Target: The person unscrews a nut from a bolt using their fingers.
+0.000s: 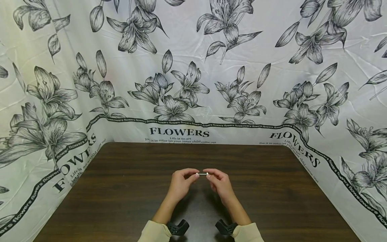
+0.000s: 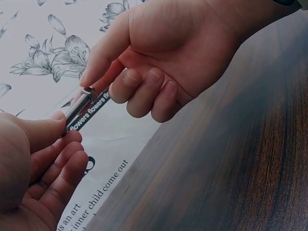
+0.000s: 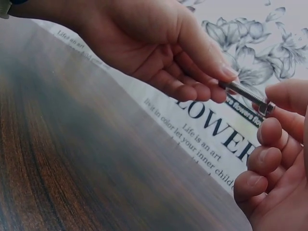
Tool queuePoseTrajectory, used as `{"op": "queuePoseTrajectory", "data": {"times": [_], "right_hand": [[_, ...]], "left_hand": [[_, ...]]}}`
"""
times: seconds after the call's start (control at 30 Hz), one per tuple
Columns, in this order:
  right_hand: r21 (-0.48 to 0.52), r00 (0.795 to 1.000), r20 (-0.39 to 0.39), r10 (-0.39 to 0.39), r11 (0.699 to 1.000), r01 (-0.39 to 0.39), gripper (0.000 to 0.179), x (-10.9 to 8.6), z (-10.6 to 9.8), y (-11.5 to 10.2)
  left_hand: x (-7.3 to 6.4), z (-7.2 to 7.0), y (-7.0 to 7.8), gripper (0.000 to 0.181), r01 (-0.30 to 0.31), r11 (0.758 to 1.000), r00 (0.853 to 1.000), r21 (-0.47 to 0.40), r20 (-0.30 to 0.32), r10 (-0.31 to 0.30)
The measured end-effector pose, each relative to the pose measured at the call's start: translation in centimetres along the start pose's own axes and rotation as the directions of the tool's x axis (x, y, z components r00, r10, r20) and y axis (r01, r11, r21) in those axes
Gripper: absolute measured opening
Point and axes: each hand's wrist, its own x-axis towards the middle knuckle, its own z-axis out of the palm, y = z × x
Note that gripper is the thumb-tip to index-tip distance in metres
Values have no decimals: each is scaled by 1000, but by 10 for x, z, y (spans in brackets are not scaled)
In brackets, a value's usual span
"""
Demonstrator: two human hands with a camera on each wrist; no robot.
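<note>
A silver threaded bolt [image 2: 77,108] is held level between both hands above the table. My left hand [image 1: 180,183] pinches one end between thumb and fingertips, which cover that end. A six-sided nut [image 3: 264,108] sits around the opposite end, and the thumb and index finger of my right hand [image 1: 220,184] are on it. In the left wrist view, the right hand's other fingers [image 2: 153,79] are curled towards the palm. The bolt spans the short gap between the two hands.
A dark brown wooden table [image 1: 121,188] lies under both hands. White cloth [image 1: 181,90] with black flower prints and lettering surrounds its back and sides. Each wrist wears a black camera mount [image 1: 178,228] beside a pale sleeve [image 1: 155,232].
</note>
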Motion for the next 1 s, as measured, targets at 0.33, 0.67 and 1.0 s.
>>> {"op": "queuePoseTrajectory", "data": {"times": [0.33, 0.67, 1.0], "right_hand": [[-22, 999, -11, -31, 999, 31, 23, 0, 0, -1], [-68, 989, -101, 105, 991, -112, 20, 2, 3, 0], [-68, 985, -96, 142, 986, -149, 25, 2, 4, -1]], "left_hand": [[0, 0, -1, 13, 3, 1000, 1000, 12, 6, -3], [0, 1, -2, 11, -9, 1000, 1000, 20, 0, 9], [-5, -2, 22, 9, -21, 1000, 1000, 13, -11, 21]]}}
